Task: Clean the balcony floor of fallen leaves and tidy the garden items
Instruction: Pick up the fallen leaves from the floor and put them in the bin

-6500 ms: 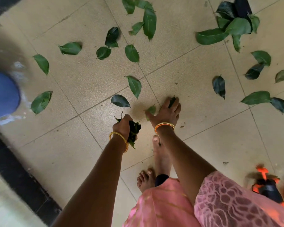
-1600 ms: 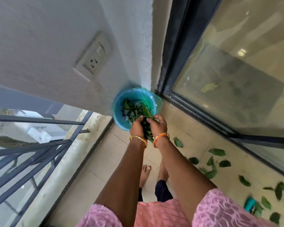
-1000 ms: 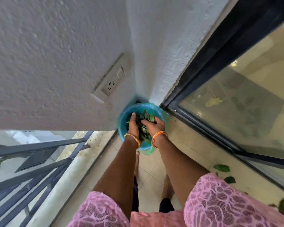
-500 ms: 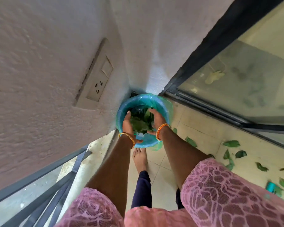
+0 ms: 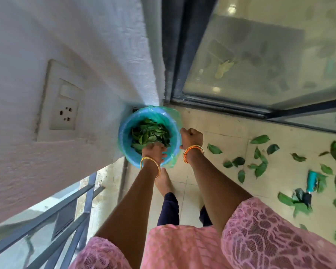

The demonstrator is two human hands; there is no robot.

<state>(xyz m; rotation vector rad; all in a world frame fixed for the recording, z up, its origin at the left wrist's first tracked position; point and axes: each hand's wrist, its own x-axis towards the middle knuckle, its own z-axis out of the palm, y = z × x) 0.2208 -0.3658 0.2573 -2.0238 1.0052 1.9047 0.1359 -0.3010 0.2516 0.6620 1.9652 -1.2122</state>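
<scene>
Step in hand, as judged: emptying a gathered handful of leaves into the bin; much of the floor remained to be cleared.

Left to right. A white switch-and-socket plate [image 5: 61,102] sat on the textured wall. In the corner where wall met the sliding glass door [image 5: 260,55] stood the blue bin [image 5: 122,136] with a green liner, holding a heap of green leaves [image 5: 149,133].

The left hand [image 5: 153,152] was over the near rim of the bin, fingers pointing down into the leaves; whether they were released or grasping leaves could not be told, since the back of the hand hid them. A gold bangle sat on that wrist.

The right hand [image 5: 191,137] was just beside the bin's right rim, outside it, fingers clenched into a loose fist with nothing visible in it. Both forearms were extended forward and down.

Further right, fallen leaves [image 5: 258,166] lay scattered over the tiled floor [image 5: 221,129], and a teal-handled garden tool [image 5: 309,188] lay among them.

Next move, as judged: withdraw the left hand, turn right, and gather the scattered leaves; the tool would want putting away.
</scene>
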